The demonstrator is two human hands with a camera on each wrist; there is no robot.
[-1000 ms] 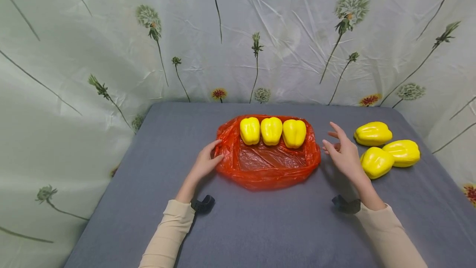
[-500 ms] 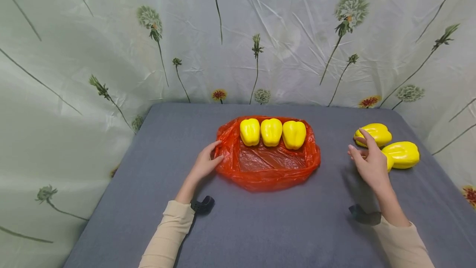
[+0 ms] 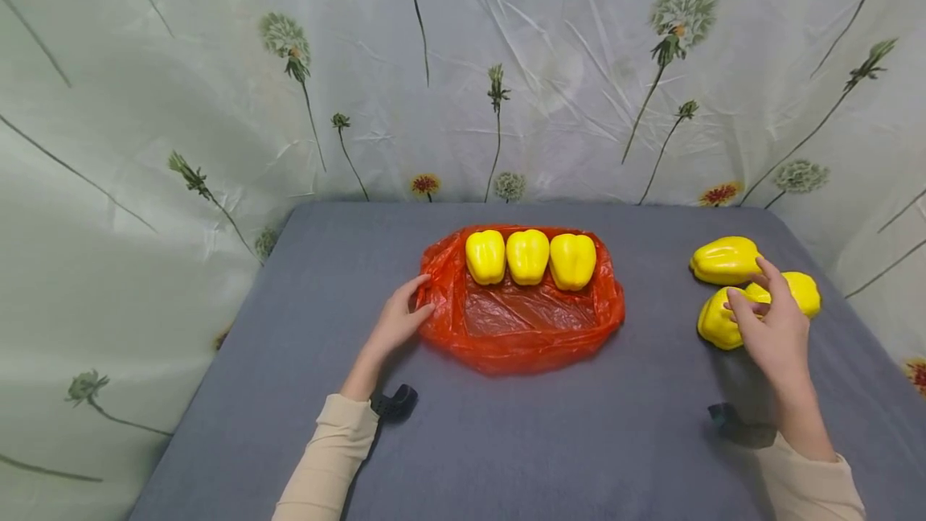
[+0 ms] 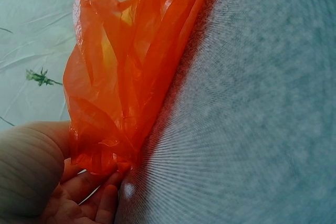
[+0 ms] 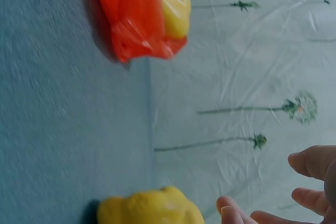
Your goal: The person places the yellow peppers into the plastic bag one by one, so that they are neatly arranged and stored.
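A red plastic bag (image 3: pixel 535 352) lies spread with its mouth facing up, and three yellow bell peppers (image 3: pixel 527 256) stand in a row along its far side. At its left edge my left hand (image 3: pixel 394 320) pinches the plastic between thumb and fingers; the left wrist view shows the gathered bag (image 4: pixel 121 77) between them. Over on the right, my right hand (image 3: pixel 777 336) hovers with parted fingers above a group of three more peppers. The nearest pepper (image 3: pixel 719 320) and the rightmost pepper (image 3: pixel 805 293) are partly covered by this hand; the far pepper (image 3: pixel 725 260) shows almost whole.
All of this rests on a grey cloth-covered table (image 3: pixel 615 441). A pale curtain (image 3: pixel 564 87) printed with dandelions hangs behind and to the sides. Dark straps with small camera mounts sit on both wrists.
My right hand has moved right, away from the bag's side, passing over the peppers to the rightmost one. My left hand has stayed at the bag's edge.
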